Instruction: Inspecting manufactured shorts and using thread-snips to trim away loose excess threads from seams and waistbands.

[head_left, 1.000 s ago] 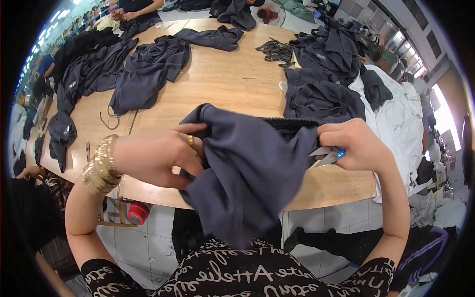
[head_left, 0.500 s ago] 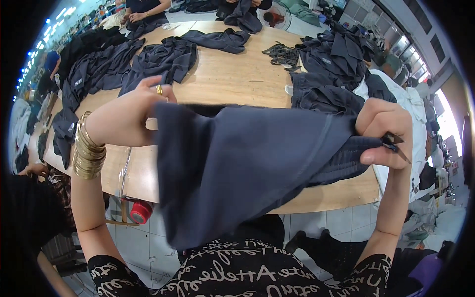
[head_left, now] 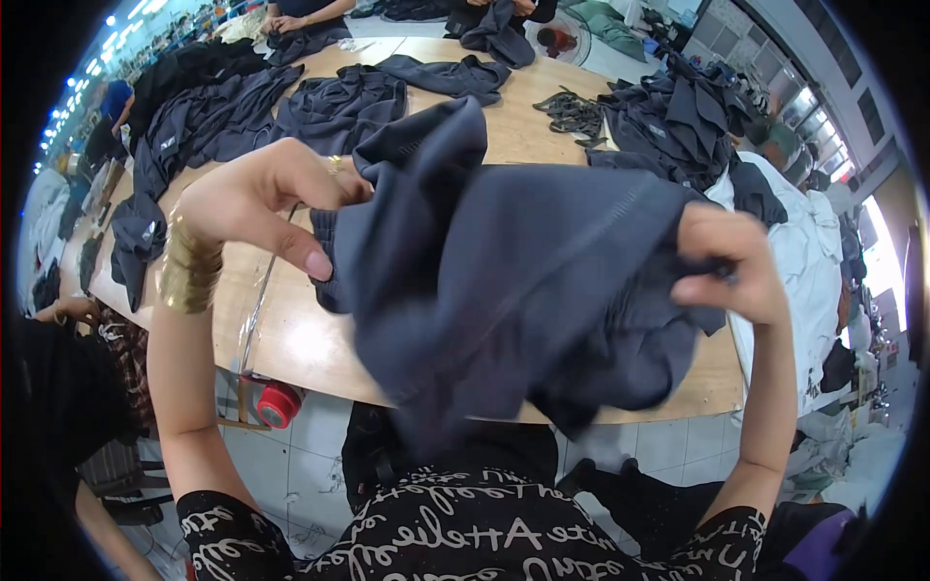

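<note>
A dark blue-grey garment [head_left: 523, 252] hangs stretched between my two hands above the table, blurred in its lower folds. On the left, my left hand [head_left: 281, 198] grips its gathered, elastic-looking edge [head_left: 327, 257], thumb in front and fingers behind the cloth. My right hand [head_left: 731, 257] is closed on the opposite end of the cloth. A small dark piece of the thread snips [head_left: 724, 272] shows at those right fingers; the rest of that tool is hidden or smeared. A raised fold of the garment stands up beside my left fingers.
The wooden table [head_left: 533, 136] bears heaps of similar dark garments [head_left: 208, 121] at the left and a dark pile [head_left: 673, 121] at the right. Dark strips [head_left: 570, 111] lie near that pile. White cloth [head_left: 790, 261] covers the right side. Other people work at the far edge and left.
My left hand has shifted from the garment's plain side edge to its gathered edge. The cloth has swung and bunched up, and the snips' blades no longer show clearly by my right hand.
</note>
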### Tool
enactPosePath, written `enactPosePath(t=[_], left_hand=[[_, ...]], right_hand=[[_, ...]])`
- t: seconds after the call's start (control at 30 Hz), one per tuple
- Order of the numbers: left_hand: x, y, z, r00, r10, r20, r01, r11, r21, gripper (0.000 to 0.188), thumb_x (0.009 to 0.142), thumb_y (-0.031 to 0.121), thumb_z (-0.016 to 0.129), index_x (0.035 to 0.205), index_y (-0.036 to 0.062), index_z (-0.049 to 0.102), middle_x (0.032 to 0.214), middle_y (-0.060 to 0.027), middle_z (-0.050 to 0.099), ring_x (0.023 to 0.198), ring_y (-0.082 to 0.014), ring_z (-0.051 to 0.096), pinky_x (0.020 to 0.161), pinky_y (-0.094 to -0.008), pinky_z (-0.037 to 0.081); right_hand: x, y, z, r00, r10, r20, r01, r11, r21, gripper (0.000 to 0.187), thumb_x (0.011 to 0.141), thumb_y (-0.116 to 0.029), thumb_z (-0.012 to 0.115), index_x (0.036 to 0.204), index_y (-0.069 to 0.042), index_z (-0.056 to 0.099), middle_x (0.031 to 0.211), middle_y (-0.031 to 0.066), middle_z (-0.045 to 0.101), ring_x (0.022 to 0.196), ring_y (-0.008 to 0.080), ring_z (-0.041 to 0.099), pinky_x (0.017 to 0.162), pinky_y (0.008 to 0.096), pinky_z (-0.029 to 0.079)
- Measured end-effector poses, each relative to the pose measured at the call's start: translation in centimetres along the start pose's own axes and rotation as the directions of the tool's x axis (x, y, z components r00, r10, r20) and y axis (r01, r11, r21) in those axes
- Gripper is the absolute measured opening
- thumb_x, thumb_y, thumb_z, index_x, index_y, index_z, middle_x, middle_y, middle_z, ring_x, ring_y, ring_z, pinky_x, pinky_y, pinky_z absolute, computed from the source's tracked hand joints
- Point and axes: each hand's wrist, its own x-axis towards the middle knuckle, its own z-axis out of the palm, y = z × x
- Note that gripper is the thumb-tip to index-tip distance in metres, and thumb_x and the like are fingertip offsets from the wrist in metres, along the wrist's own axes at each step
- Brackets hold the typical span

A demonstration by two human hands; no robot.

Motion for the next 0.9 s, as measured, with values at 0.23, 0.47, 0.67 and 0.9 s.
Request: enactPosePath(t=[0.23, 0.47, 0.67, 0.9], left_hand=[[1.8, 1.0, -1.7, 0.932, -0.265, 0.247, 0.240, 0.962, 0.129, 0.027, 0.071, 0.012, 0.076, 0.068, -0.0054, 0.056, 0.071, -0.0070, 0.052, 0.082, -0.0190, 0.047, 0.080, -0.0302, 0.036], [1.4, 1.7, -1.1, 0.982, -0.119, -0.146, 0.185, 0.755, 0.629, 0.024, 0.070, 0.014, 0.074, 0.082, -0.0016, 0.061, 0.078, -0.0072, 0.055, 0.082, -0.0240, 0.049, 0.083, -0.0338, 0.038], [0.6, 3.8, -3.7, 0.929, -0.082, -0.360, 0.237, 0.879, 0.413, 0.018, 0.075, 0.009, 0.068, 0.085, -0.0039, 0.060, 0.085, -0.0025, 0.048, 0.082, -0.0130, 0.044, 0.075, -0.0260, 0.036], [-1.1, 3.6, -4.9, 0.855, 0.182, -0.486, 0.055, 0.900, 0.433, 0.032, 0.081, 0.027, 0.062, 0.101, 0.0017, 0.062, 0.112, -0.0050, 0.049, 0.102, -0.0141, 0.049, 0.092, -0.0268, 0.037]], right_hand=[[1.0, -0.2, 0.8, 0.990, 0.064, 0.124, -0.078, 0.991, 0.112, 0.034, 0.064, -0.015, 0.079, 0.061, -0.001, 0.048, 0.062, 0.0042, 0.049, 0.060, 0.0170, 0.048, 0.055, 0.0279, 0.037], [1.0, 0.4, -0.3, 0.999, 0.032, 0.015, -0.028, 0.973, -0.230, 0.026, 0.066, -0.004, 0.075, 0.065, -0.002, 0.050, 0.061, 0.0018, 0.045, 0.056, 0.0146, 0.043, 0.051, 0.0282, 0.033], [1.8, 0.7, -0.3, 0.996, 0.091, 0.005, -0.080, 0.898, -0.432, 0.020, 0.075, -0.014, 0.072, 0.073, -0.001, 0.057, 0.064, 0.0037, 0.050, 0.059, 0.0103, 0.048, 0.053, 0.0276, 0.038], [1.7, -0.5, -1.1, 0.988, 0.132, -0.083, -0.151, 0.939, -0.308, 0.019, 0.075, -0.015, 0.073, 0.074, -0.002, 0.058, 0.068, -0.0015, 0.053, 0.064, 0.0068, 0.051, 0.057, 0.0217, 0.040]])
